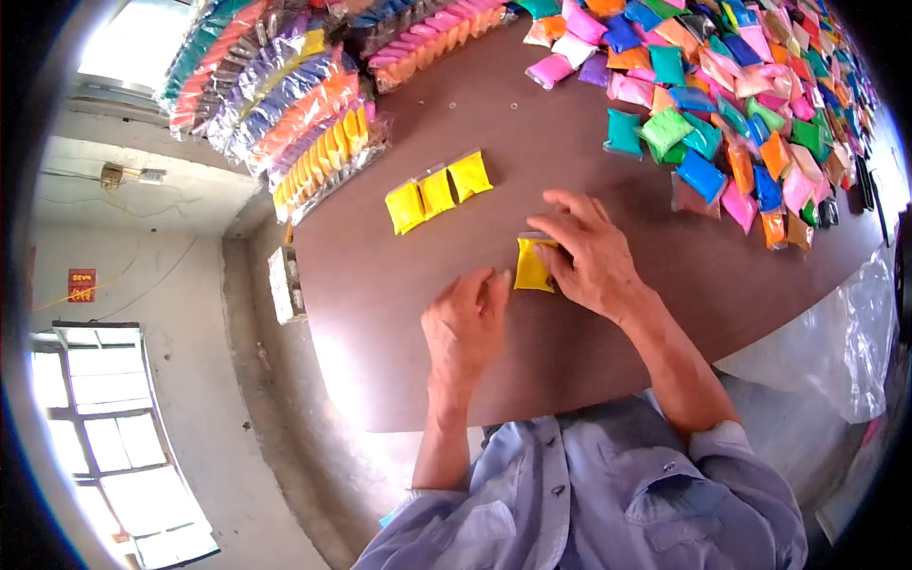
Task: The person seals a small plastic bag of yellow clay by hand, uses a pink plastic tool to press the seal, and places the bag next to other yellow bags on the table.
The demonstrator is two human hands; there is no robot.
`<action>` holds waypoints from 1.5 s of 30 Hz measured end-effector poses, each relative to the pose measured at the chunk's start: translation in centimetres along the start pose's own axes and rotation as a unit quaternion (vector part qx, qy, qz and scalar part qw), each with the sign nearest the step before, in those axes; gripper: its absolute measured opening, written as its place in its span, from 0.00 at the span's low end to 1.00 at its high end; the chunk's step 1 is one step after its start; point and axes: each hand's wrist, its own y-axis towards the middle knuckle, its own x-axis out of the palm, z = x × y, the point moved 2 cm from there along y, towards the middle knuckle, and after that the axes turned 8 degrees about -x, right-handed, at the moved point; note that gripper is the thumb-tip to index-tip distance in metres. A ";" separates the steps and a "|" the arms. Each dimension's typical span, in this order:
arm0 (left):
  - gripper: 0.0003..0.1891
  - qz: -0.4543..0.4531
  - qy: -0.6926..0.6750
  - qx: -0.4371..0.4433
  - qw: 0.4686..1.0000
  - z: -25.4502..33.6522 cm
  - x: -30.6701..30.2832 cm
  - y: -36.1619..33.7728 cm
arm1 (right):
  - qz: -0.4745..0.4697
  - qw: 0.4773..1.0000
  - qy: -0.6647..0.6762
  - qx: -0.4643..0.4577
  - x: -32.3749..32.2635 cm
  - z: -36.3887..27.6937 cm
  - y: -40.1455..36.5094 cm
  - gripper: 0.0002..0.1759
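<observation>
A small clear packet with yellow filling (pixel 534 266) is in front of me on the brown table. My right hand (pixel 594 256) is at its right side, the thumb lying over the packet's upper right part and the other fingers bent above its top edge. Just left of that packet is my left hand (pixel 465 323), its fingers curled together; whether anything small is between them is hidden. Farther up the table, three similar yellow packets (pixel 437 193) lie side by side in a slanting row.
Loose packets in many colours (pixel 703 123) are heaped at the back right. Clear bags of packets in rows (pixel 313 123) line the back left edge of the table (pixel 380 323). Clear plastic sheeting (pixel 826 342) hangs at the right, and a window (pixel 114 427) is at the left.
</observation>
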 end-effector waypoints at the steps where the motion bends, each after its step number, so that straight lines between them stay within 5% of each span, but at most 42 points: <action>1: 0.07 0.033 -0.014 0.019 0.999 0.2 -0.3 0.4 | 0.020 0.999 -0.032 0.007 -0.3 0.2 0.1 0.15; 5: 0.07 0.064 -0.052 0.097 0.992 1.8 0.4 3.3 | 0.106 0.990 -0.001 0.096 -1.1 1.5 0.0 0.12; 13: 0.11 0.065 -0.020 0.208 0.976 3.3 7.1 6.9 | 0.126 0.985 0.024 0.117 -0.9 2.1 -0.5 0.08; 23: 0.17 0.049 0.057 0.147 0.986 3.0 7.9 7.0 | 0.124 0.986 0.032 0.106 -1.0 1.9 -0.5 0.05; 29: 0.12 0.062 -0.122 0.136 0.981 2.4 5.7 7.6 | 0.109 0.987 0.049 0.107 -1.3 1.7 -0.8 0.04; 31: 0.12 0.059 -0.182 0.036 0.981 1.9 2.6 5.9 | 0.106 0.988 0.055 0.103 -1.5 1.4 -0.7 0.04; 37: 0.12 -0.005 0.063 -0.031 0.998 -3.0 -2.7 -1.8 | -0.009 0.996 0.041 0.074 -2.1 -1.8 -1.0 0.12; 40: 0.10 -0.037 0.042 -0.025 0.998 -4.9 -2.3 -4.7 | -0.082 0.996 -0.025 0.010 -1.9 -3.2 -1.6 0.20; 45: 0.07 -0.018 0.004 -0.064 0.998 -5.3 -2.3 -5.1 | -0.108 0.991 -0.073 -0.018 -0.9 -2.7 -2.2 0.19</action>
